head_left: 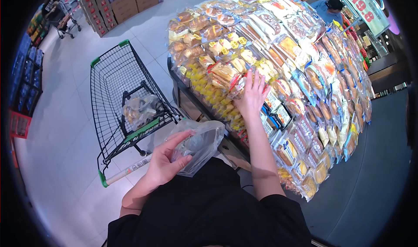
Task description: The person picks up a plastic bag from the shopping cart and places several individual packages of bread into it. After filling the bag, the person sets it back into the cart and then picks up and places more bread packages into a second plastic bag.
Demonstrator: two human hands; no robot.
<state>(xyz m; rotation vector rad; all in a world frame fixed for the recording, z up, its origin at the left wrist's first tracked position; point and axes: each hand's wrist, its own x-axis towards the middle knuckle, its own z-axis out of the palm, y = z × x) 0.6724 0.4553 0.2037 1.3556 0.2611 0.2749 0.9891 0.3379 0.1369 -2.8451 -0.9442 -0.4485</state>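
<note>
My left hand [164, 163] grips the near side of a clear plastic bag [204, 144] in front of my body, with thumb and fingers curled about its edge. The bag's mouth gapes. My right hand [253, 94] reaches out over a big heaped display of wrapped bread [278, 51]. Its fingers are stretched out and lie over a wrapped bread pack [238, 87] with red on its wrapper; the palm side is hidden. Just left of that hand lie many small yellow-wrapped packs [204, 88].
A shopping cart [122, 68] with green corners stands at my left, a filled clear bag [141, 110] inside it. Stacked cartons [126, 5] and another cart [63, 18] are farther back. A person in a dark cap [333, 7] is beyond the display, near a price sign [363, 7].
</note>
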